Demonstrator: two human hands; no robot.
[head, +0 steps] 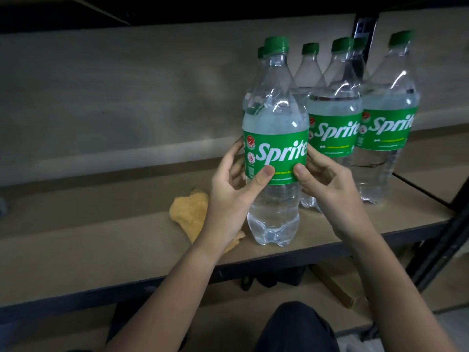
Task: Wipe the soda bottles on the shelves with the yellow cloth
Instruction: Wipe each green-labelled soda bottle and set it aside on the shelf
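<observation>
A clear Sprite bottle (275, 118) with a green label and cap stands upright near the front edge of the wooden shelf (101, 224). My left hand (228, 196) grips it from the left and my right hand (330, 189) from the right, both thumbs pressed on the label's lower part. The crumpled yellow cloth (189, 212) lies on the shelf just left of the bottle, partly hidden behind my left hand; neither hand holds it. Several more Sprite bottles (337, 123) stand behind and to the right.
The black shelf upright (446, 237) rises at the right end. A shelf board overhead is dark. Below the shelf edge sit dark objects (274, 276) and a lower board. My dark-clad knee (297, 326) shows at the bottom.
</observation>
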